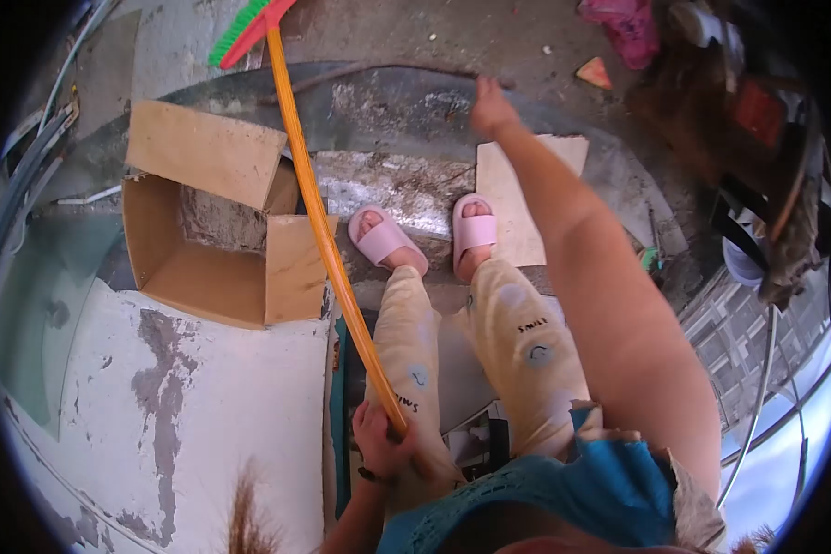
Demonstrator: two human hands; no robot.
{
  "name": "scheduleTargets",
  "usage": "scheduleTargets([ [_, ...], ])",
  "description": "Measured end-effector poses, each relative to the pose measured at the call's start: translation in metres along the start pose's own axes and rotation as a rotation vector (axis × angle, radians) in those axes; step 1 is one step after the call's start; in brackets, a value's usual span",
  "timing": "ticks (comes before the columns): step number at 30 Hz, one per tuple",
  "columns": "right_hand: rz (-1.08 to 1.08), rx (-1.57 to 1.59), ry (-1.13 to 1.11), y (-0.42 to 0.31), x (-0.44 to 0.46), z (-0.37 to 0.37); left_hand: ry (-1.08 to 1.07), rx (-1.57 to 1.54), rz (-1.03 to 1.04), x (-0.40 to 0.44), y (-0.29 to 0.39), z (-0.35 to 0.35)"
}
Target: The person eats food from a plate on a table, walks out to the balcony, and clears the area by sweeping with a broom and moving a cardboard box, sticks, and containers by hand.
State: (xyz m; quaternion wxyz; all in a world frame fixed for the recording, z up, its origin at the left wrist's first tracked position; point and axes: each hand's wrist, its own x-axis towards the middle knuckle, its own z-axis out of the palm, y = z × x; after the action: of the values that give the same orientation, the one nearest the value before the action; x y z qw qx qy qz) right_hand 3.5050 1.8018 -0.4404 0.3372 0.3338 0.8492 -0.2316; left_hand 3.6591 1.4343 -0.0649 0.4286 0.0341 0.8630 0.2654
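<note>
A broom with an orange handle (pixel 311 185) and a red head with green bristles (pixel 240 32) slants across the view. My left hand (pixel 379 443) is closed around the lower end of its handle, by my left knee. My right arm is stretched far forward. At its end my right hand (pixel 492 111) is closed at the right end of a long thin brown stick (pixel 397 66), low over the ground; its fingers are small and partly hidden. Beneath that hand lies a flat piece of cardboard (pixel 517 208), close to my pink slippers (pixel 388 238).
An open cardboard box (pixel 203 249) stands left of the broom. Nearer to me is a white surface with peeling paint (pixel 240 397). A pink plastic bag (pixel 628 32) and a small orange-red scrap (pixel 596 73) lie at the upper right. Dark clutter (pixel 766 157) fills the right side.
</note>
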Motion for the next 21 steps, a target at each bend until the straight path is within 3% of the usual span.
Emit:
scheduleTargets([
  [5,0.016,-0.222,0.095,0.006,0.052,0.007,-0.022,0.052,0.008,0.007,0.001,-0.003],
  [8,0.031,-0.440,-0.069,-0.001,0.043,-0.001,-0.058,0.062,0.003,0.006,0.004,-0.009],
  [10,-0.111,-0.439,-0.004,0.016,0.028,0.025,-0.037,0.065,0.017,0.008,0.005,-0.009],
  [13,-0.163,-0.265,-0.087,0.030,-0.017,0.041,-0.031,0.020,0.022,0.010,0.007,-0.009],
  [17,-0.365,0.156,-0.405,0.063,-0.105,0.015,0.012,-0.069,-0.032,0.011,0.018,-0.003],
  [18,-0.204,0.336,-0.572,0.061,-0.136,-0.012,0.012,-0.106,-0.065,0.005,0.012,0.004],
  [21,0.008,0.605,-0.694,0.082,-0.214,-0.059,0.060,-0.192,-0.108,-0.001,0.007,0.026],
])
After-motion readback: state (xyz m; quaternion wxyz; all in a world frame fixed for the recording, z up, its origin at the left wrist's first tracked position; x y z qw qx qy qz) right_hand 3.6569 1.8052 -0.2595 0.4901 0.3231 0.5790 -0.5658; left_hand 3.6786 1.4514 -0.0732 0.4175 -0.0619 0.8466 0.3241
